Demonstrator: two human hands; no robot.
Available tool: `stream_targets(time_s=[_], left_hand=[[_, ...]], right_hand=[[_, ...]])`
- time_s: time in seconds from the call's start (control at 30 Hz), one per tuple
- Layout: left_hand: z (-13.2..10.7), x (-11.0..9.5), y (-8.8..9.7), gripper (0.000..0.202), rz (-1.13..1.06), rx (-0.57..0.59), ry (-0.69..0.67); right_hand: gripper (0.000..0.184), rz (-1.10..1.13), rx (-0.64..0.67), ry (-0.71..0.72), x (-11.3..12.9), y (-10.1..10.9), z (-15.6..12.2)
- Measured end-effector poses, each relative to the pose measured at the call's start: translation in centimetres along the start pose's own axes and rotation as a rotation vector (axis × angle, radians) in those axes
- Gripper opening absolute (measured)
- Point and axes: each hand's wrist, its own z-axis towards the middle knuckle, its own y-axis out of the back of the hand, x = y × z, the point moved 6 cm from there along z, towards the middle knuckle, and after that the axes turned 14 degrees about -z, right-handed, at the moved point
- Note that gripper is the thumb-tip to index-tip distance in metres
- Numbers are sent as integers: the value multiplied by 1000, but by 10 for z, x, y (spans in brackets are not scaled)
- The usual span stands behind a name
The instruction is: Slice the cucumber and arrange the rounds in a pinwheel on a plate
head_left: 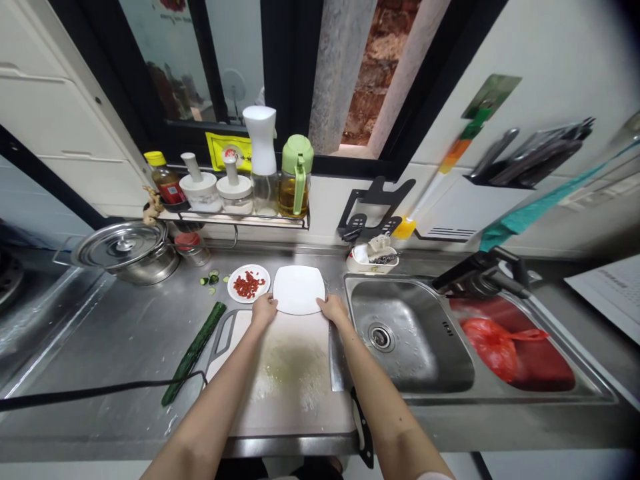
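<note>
A white square plate with rounded corners (299, 289) is held level at the far end of the cutting board (290, 393). My left hand (265, 309) grips its left near corner, thumb on top. At the right near corner, my right hand (334, 309) is closed on it the same way. Whether the plate rests on the counter or hovers just above it, I cannot tell. Wet marks cover the board. Beside it on the right lies a knife (363, 427) with a black handle, partly under my right forearm. A whole cucumber (194, 353) lies left of the board.
A small plate of chopped red pieces (249, 283) sits left of the held plate, near cucumber scraps (213, 277). Right is a steel sink (410, 340), its second basin holding a red plastic bag (493, 348). A lidded pot (130, 250) stands back left, below the condiment rack (250, 220).
</note>
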Motion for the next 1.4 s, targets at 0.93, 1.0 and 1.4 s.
stream_targets(time_s=[0.93,1.0,1.4], left_hand=[[-93,19,130,35,295,-428,-171],[-95,28,147,35,366,-472,-111],[-84,64,171,47,504,-333,39]], right_hand=[[20,199,-189,60,-77,-10,-140],[24,185,-158,58,-89,-21,-157],[44,16,-1,79,-99,-46,-183]])
